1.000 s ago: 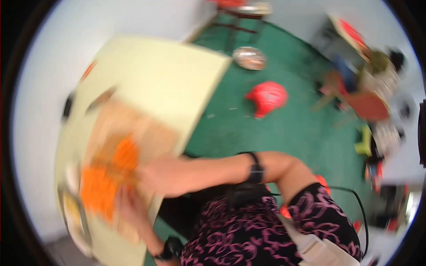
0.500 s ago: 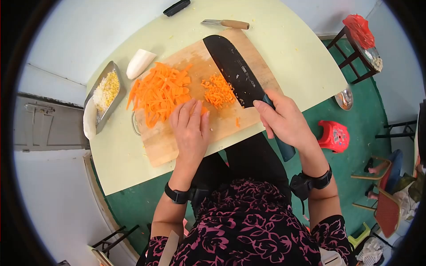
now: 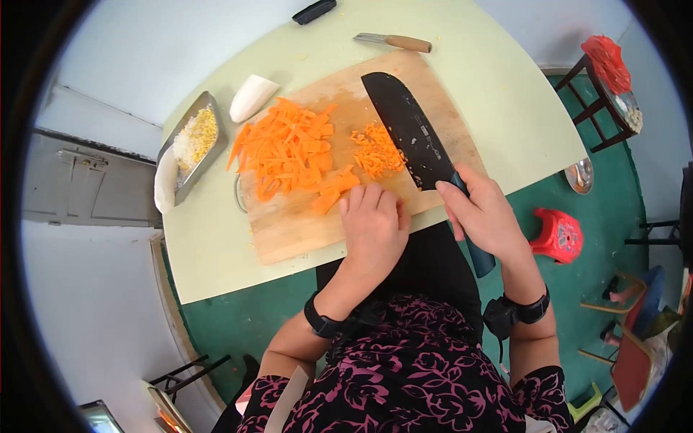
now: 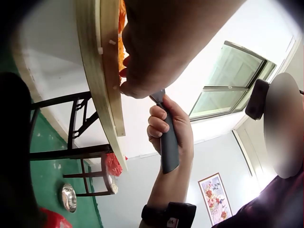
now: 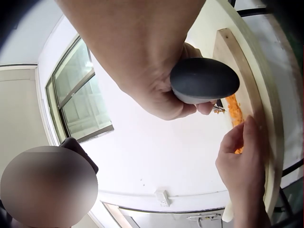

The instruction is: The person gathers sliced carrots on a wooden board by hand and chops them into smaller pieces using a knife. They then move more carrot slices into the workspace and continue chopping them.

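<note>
A wooden cutting board lies on a pale yellow table. It carries a pile of carrot strips and a small heap of diced carrot. My left hand rests on the board's near edge, its fingertips touching a few carrot strips drawn out of the pile. My right hand grips the handle of a black knife, whose blade lies flat on the board beside the diced carrot. The right wrist view shows the handle's butt in the fist and the left hand on the board.
A white radish piece and a metal tray of grated food sit left of the board. A small wooden-handled knife and a black object lie beyond it. On the green floor are a red stool, a metal bowl and a side table.
The view swung from a blurred sideways look to straight over the board. Since half a second ago my left hand slid right and nearer, drawing a few carrot strips along. The knife stays put.
</note>
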{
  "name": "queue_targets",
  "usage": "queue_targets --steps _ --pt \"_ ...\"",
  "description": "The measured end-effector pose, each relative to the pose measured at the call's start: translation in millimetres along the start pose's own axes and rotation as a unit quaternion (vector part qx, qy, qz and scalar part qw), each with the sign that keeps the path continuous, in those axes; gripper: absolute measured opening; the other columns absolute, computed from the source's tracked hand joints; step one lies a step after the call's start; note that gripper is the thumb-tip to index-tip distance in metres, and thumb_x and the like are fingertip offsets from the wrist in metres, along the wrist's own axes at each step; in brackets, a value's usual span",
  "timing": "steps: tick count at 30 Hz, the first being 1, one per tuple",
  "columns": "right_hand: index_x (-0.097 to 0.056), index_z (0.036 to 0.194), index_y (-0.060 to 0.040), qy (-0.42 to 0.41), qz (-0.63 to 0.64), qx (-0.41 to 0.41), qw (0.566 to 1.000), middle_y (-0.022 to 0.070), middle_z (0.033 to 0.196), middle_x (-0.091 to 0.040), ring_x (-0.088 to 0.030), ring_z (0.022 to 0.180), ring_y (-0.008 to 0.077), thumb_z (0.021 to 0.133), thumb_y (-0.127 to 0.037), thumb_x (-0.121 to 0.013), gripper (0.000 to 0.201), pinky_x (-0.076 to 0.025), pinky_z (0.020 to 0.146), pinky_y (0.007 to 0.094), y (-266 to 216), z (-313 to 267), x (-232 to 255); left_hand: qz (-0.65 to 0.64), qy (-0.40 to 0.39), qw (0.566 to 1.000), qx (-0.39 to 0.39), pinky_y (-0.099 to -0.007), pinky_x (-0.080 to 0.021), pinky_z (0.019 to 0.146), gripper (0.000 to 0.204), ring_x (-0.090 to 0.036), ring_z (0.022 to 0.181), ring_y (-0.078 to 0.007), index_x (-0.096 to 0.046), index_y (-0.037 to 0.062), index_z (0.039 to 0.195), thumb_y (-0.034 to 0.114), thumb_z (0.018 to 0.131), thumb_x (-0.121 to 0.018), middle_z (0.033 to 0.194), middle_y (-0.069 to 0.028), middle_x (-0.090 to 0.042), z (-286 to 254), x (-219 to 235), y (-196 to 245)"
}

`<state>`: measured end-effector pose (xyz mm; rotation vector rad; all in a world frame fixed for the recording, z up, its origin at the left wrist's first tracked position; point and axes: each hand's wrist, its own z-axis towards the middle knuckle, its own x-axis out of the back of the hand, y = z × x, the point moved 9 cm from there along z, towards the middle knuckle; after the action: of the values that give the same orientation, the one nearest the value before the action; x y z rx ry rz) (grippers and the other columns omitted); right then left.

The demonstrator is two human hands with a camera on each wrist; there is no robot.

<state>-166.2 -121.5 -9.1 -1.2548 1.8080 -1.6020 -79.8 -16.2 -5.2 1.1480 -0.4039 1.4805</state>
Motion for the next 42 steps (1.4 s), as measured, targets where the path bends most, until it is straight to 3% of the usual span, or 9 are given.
queue_targets --steps 6,9,12,15,18,21,24,30,42 --pt "-0.054 0.096 0.0023 -0.012 0.02 -0.003 1.0 0.0041 0.055 -0.048 -0.051 0.04 0.012 0.093 -0.019 -0.049 0.022 -0.04 0.041 0.028 1 3 -9 0.001 0.007 1.0 -0.026 -0.0365 -0.036 0.071 0.016 -0.051 0.079 -0.0267 -0.059 0.0071 0.075 0.003 0.064 -0.069 0.078 -0.007 -0.054 0 8 -5" --pt "-0.053 0.094 0.0028 -0.017 0.007 -0.006 1.0 0.0089 0.056 -0.05 -0.053 0.042 0.0197 0.092 -0.018 -0.051 0.021 -0.041 0.044 0.0325 -3 0 -13 0.039 0.064 0.997 -0.017 -0.0361 -0.036 0.072 0.015 -0.052 0.079 -0.0263 -0.06 0.0071 0.075 0.004 0.065 -0.07 0.079 -0.007 -0.056 15 43 -24" --pt "-0.051 0.09 0.0028 -0.001 -0.061 0.064 0.996 0.0171 0.057 -0.052 -0.054 0.049 0.0332 0.091 -0.017 -0.052 0.02 -0.042 0.048 0.0393 -7 0 -20 0.052 0.048 0.997 0.017 -0.0367 -0.037 0.073 0.01 -0.052 0.08 -0.0255 -0.063 0.0062 0.075 0.003 0.068 -0.069 0.08 -0.0068 -0.058 30 51 -60" --pt "-0.048 0.086 0.0029 -0.007 -0.091 0.069 0.993 0.0229 0.059 -0.052 -0.053 0.057 0.0428 0.09 -0.016 -0.052 0.02 -0.041 0.052 0.0458 -15 -5 -30 0.015 -0.016 1.0 0.019 -0.0364 -0.039 0.072 0.004 -0.053 0.078 -0.0254 -0.065 0.0033 0.075 0.002 0.072 -0.068 0.079 -0.0069 -0.059 29 37 -72" --pt "-0.046 0.085 0.0022 -0.021 -0.126 0.058 0.99 0.0219 0.057 -0.052 -0.054 0.058 0.0431 0.09 -0.015 -0.051 0.019 -0.041 0.053 0.0482 -16 -10 -39 -0.056 -0.037 0.997 0.044 -0.0354 -0.037 0.07 0.005 -0.053 0.079 -0.0243 -0.066 0.0039 0.075 0.006 0.072 -0.07 0.077 -0.0055 -0.059 21 26 -83" --pt "-0.045 0.086 0.0019 -0.03 -0.149 0.05 0.987 0.0211 0.055 -0.051 -0.054 0.057 0.0425 0.09 -0.015 -0.051 0.019 -0.04 0.053 0.0496 -17 -14 -40 -0.167 -0.007 0.981 0.1 -0.036 -0.041 0.07 0.005 -0.053 0.078 -0.0265 -0.068 0.0025 0.078 0.007 0.074 -0.069 0.078 -0.0079 -0.059 18 25 -98" --pt "-0.045 0.086 0.0013 -0.016 -0.178 0.072 0.981 0.0207 0.054 -0.051 -0.054 0.056 0.0422 0.09 -0.015 -0.051 0.018 -0.039 0.052 0.05 -23 -14 -38 -0.087 -0.023 0.994 0.065 -0.035 -0.045 0.072 0.008 -0.056 0.08 -0.0272 -0.068 0.0007 0.083 0.004 0.076 -0.067 0.077 -0.0114 -0.06 33 35 -91" --pt "-0.044 0.086 0.0012 -0.014 -0.178 0.079 0.981 0.0207 0.054 -0.051 -0.054 0.056 0.0422 0.09 -0.015 -0.05 0.018 -0.039 0.052 0.05 -20 -13 -40 -0.031 -0.134 0.989 0.049 -0.037 -0.045 0.072 0.01 -0.055 0.079 -0.0288 -0.069 0.001 0.081 0.008 0.075 -0.066 0.077 -0.0117 -0.061 45 17 -88" --pt "-0.044 0.084 0.0015 -0.016 -0.178 0.1 0.979 0.0212 0.054 -0.05 -0.053 0.056 0.0432 0.089 -0.015 -0.051 0.019 -0.038 0.052 0.0507 -16 -10 -40 -0.053 -0.147 0.981 0.113 -0.0339 -0.048 0.069 0.01 -0.058 0.076 -0.026 -0.066 -0.0018 0.081 0.004 0.074 -0.061 0.076 -0.0136 -0.061 46 7 -102"
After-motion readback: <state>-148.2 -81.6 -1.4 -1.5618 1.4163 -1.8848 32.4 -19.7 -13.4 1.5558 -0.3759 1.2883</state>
